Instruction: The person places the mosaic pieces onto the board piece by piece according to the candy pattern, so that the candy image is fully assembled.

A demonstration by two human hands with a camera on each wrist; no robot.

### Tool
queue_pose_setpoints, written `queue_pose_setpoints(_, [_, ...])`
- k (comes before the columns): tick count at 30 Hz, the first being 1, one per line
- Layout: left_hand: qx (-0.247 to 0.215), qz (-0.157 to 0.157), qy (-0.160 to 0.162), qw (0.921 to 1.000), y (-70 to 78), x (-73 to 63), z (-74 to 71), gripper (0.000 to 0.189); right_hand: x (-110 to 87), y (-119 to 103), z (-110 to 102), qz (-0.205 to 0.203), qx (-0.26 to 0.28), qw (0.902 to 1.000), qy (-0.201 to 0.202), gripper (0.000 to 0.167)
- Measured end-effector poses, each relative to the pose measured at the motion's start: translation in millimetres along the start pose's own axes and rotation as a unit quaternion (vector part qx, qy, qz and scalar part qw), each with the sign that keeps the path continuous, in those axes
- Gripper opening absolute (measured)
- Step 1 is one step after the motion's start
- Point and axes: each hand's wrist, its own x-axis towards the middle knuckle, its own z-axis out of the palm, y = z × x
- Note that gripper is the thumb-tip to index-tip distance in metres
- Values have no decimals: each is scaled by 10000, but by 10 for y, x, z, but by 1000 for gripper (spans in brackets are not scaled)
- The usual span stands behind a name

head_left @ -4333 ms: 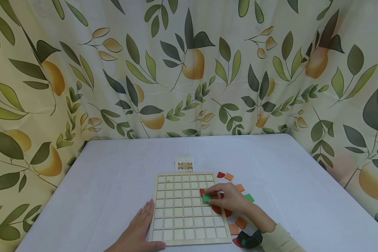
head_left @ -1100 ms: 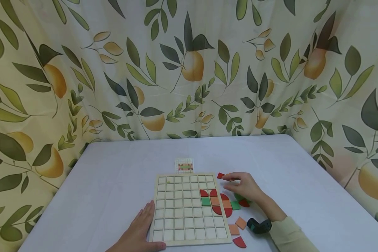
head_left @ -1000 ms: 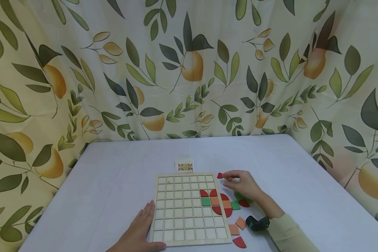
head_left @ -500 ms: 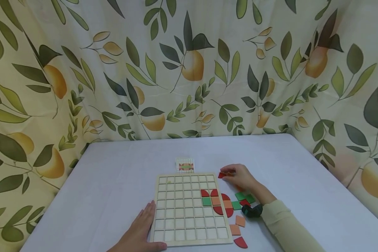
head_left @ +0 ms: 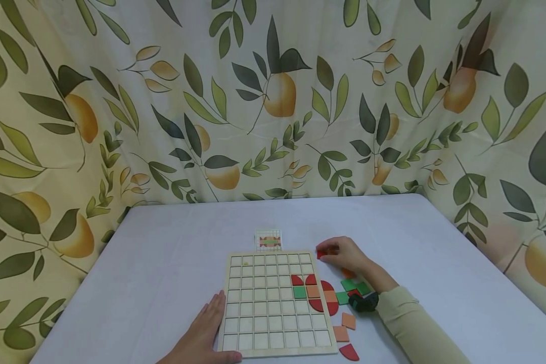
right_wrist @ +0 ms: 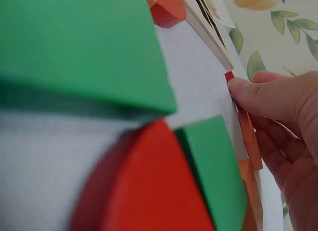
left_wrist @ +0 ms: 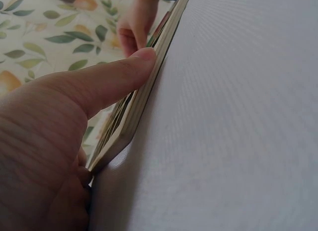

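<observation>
In the head view, the left hand [head_left: 200, 328] lies outstretched against the wooden grid board [head_left: 277, 353]; the right hand [head_left: 344, 254] pinches a red tile [head_left: 320, 255] just beside its far right corner. In the left wrist view, the left hand's thumb rests along the board's edge. In the right wrist view, an orange tile [right_wrist: 250, 144] sits just under the right hand's fingers; the red tile is probably light, stiff and smooth, best taken by opposite edges

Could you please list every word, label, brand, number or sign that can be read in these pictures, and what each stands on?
No text can be read.
Grid board: no visible lettering.
Pattern card: coloured design on a grid; any fine print is too small to read.
</observation>
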Motion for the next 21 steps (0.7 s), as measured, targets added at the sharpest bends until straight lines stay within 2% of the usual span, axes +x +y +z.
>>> queue_pose_setpoints(8, [-12,38,11,10000,3,-4,-1,121,-22,22,-8,62,49,9999,-62,23])
queue_pose_setpoints(11, [18,42,11,10000,4,-5,-3,120,-34,29,3,207,-26,9997,145,25])
queue_pose_setpoints(16, [26,8,-7,10000,8,0,-3,121,-61,10,31,503,-334,9956,717,32])
queue_pose_setpoints(21, [-4,27,17,10000,5,0,4,121,-85,-33,53,505,-600,9924,947,30])
